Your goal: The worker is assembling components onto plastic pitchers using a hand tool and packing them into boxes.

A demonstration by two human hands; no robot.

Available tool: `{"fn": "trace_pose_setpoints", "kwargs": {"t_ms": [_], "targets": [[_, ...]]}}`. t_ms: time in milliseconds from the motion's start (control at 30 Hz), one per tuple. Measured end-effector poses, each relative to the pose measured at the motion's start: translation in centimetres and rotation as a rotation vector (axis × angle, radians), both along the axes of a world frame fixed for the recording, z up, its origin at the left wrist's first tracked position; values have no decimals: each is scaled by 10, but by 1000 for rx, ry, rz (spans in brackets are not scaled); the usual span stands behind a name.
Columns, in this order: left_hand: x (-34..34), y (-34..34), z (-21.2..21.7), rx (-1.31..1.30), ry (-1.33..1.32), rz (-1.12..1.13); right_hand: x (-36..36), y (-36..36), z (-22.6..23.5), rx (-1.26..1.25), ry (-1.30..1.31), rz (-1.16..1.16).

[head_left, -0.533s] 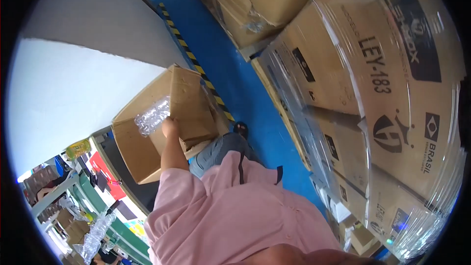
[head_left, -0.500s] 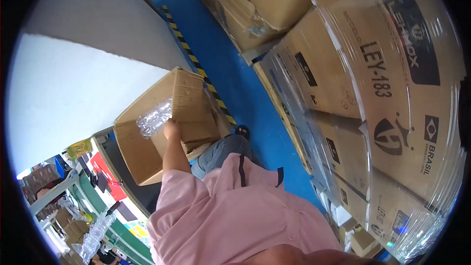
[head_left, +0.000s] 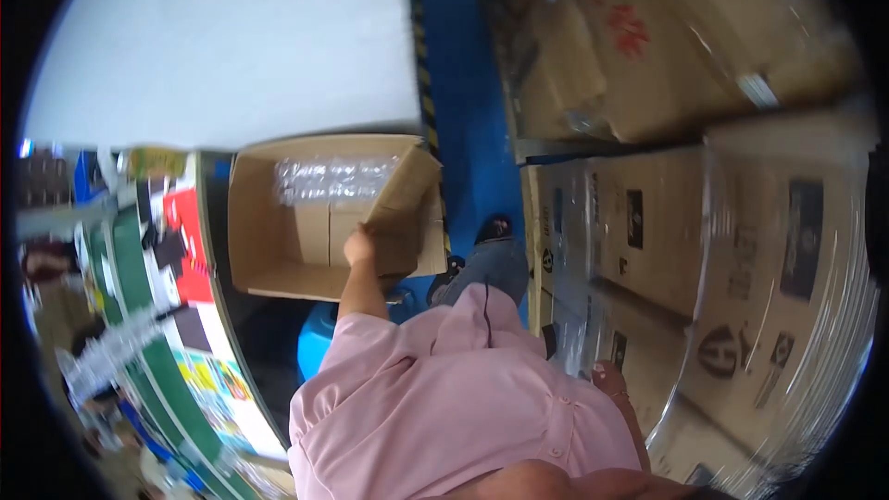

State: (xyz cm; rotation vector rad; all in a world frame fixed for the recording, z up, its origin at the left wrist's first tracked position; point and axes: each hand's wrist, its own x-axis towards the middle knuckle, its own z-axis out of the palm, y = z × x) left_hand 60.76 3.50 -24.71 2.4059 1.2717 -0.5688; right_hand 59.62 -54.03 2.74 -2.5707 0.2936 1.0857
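Left hand (head_left: 359,246) grips the flap of the open brown cardboard box (head_left: 278,250), clear plastic pieces (head_left: 329,181) inside. Right hand (head_left: 607,378) hangs, grip unclear. Looks like mid-handling; steadying that flap seems key.

A blue floor (head_left: 468,130) runs up the middle, with a yellow-and-black hazard stripe (head_left: 425,93) along its left edge beside a plain white wall (head_left: 231,46). To the right, stacked brown cartons (head_left: 741,250) stand wrapped in clear film, with more cartons (head_left: 667,37) piled behind them. At the left edge a green conveyor (head_left: 139,315) carries clear bottles (head_left: 102,361).
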Motion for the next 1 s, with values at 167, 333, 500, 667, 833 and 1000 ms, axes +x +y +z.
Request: {"fn": "trace_pose_setpoints", "kwargs": {"t_ms": [167, 333, 500, 667, 833, 1000], "targets": [[-43, -44, -9, -66, 27, 149, 137, 76, -49, 59, -157, 672], [-46, -133, 77, -73, -554, -76, 275, 185, -87, 293, -167, 894], [-127, -218, 138, -363, -485, 550, 316, 263, -80, 401, 280, 1181], [-161, -328, 231, -215, -204, 1069, 363, 316, -69, 260, 662, 1492], [-63, -410, 272, -809, -403, 1128, 380, 400, -73, 168, 776, 1709], [20, -541, 251, -839, -708, 1311, 348, 470, -80, 85, 873, 1855]]}}
